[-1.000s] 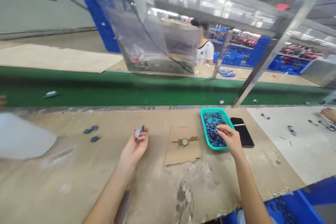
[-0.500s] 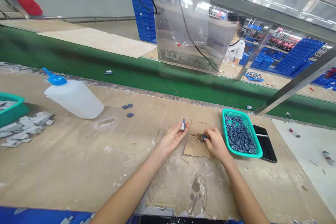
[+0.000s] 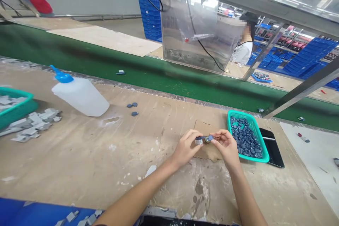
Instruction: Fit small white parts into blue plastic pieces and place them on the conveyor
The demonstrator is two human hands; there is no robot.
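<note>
The left hand (image 3: 186, 146) pinched a grey-and-blue plastic piece (image 3: 198, 141) between thumb and fingers, its pale face exposed toward the wearer. The right hand (image 3: 228, 146) pinched a small dark blue plastic piece (image 3: 210, 137) between thumb and index finger; its remaining fingers were loosely curled. Both pieces were raised over the cardboard pad (image 3: 208, 152), close together; whether they touched could not be determined. A small round cap (image 3: 207, 141) was just visible between them, largely obscured.

Handling, as judged from this position: a light tip pinch suited parts of this size, since a deeper grip would have covered the surfaces to be watched. Both wrists were best held low and steady above the pad, so that a slipped part would have fallen on cardboard. Fingertips needed to stay clear of the cap's contents, which could not be made out. Turning the pieces slightly toward the eye would have made their alignment easier to check.

The turquoise basket (image 3: 265, 155) of dark blue pieces stood just beside the right hand and partly overlapped a black phone (image 3: 275, 152); the right elbow and wrist needed clearance there. The white squeeze bottle (image 3: 82, 95) stood well apart, at left.
</note>
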